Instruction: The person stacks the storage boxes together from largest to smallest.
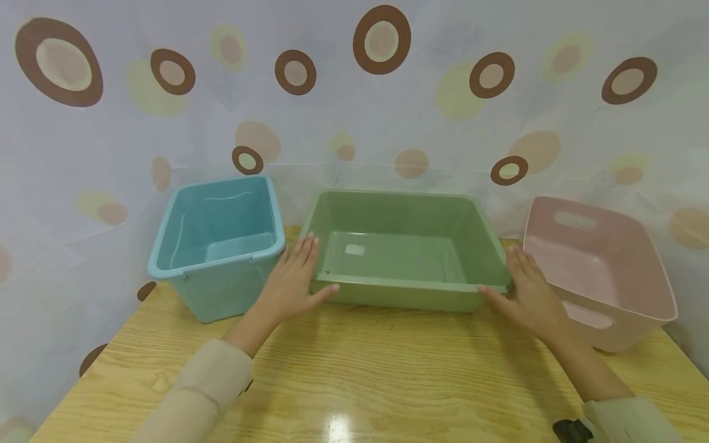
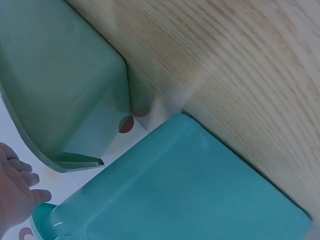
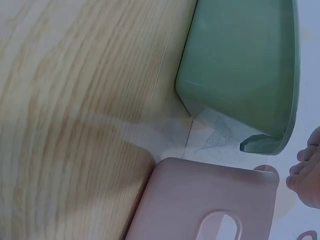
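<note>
A green rectangular basin (image 1: 399, 296) stands in the middle of the wooden table. My left hand (image 1: 290, 286) lies at its front left corner, fingers extended along the side and thumb by the front rim. At the front right corner is my right hand (image 1: 528, 298), fingers straight and thumb at the rim. In the left wrist view, my left hand's fingers (image 2: 17, 170) show beside the basin's rim. The right wrist view catches my right hand (image 3: 309, 172) past the basin's corner (image 3: 235, 65).
A blue bin (image 1: 221, 295) stands left of the basin, close to my left hand. To the right is a pink basket (image 1: 637, 329) with handle holes. Behind the wooden table (image 1: 388, 375) hangs a white cloth (image 1: 343, 111) with round brown, yellow and pink spots.
</note>
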A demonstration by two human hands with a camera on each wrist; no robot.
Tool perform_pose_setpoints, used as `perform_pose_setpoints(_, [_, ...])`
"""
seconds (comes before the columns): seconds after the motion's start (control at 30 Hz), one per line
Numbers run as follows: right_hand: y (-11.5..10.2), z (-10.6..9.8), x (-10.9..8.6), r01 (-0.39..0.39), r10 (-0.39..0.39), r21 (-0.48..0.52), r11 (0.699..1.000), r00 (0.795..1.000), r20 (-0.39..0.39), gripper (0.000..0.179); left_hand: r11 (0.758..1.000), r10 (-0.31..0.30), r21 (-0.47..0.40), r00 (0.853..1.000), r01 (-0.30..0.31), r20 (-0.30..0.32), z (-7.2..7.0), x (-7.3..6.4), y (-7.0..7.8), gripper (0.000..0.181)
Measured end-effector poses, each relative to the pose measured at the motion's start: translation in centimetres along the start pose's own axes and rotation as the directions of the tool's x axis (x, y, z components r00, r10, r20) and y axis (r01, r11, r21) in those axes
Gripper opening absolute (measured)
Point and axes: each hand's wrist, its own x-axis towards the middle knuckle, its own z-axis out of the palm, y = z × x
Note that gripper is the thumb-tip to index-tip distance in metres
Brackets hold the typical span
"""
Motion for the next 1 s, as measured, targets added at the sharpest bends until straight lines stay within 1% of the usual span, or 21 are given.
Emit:
perform_pose_setpoints(0.13, [0.0,0.0,0.6,-0.025,0.025,0.0,1.0,0.999,0.03,0.093,1.0,-0.028,-0.011,0.999,0.028,0.016,-0.1,0.6,0.1,0.09])
perform_pose_setpoints(0.3, [0.1,0.1,1.0,-0.044,0.044,0.003,0.999,0.998,0.048,0.093,0.999,-0.045,-0.015,0.999,0.046,0.026,-0.1,1.2,0.2,0.089])
perform_pose_setpoints(0.53, [0.2,0.1,1.4,-0.034,0.033,0.013,0.999,0.998,0.047,0.094,0.997,-0.074,-0.019,0.996,0.075,0.049,-0.1,1.7,0.3,0.09])
perform_pose_setpoints(0.7, [0.2,0.3,1.9,-0.027,0.027,0.007,1.0,0.999,0.047,0.095,0.996,-0.081,-0.022,0.995,0.082,0.052,0.2,2.2,0.2,0.09])
perform_pose_setpoints(0.87, [0.0,0.2,2.3,-0.043,0.042,0.005,0.999,0.996,0.076,0.095,0.993,-0.094,-0.066,0.993,0.099,0.071,0.3,2.7,0.1,0.09])
perform_pose_setpoints(1.0, [0.0,0.2,2.5,-0.051,0.051,-0.001,0.999,0.995,0.083,0.095,0.991,-0.102,-0.076,0.991,0.108,0.083,0.3,3.1,0.1,0.09])
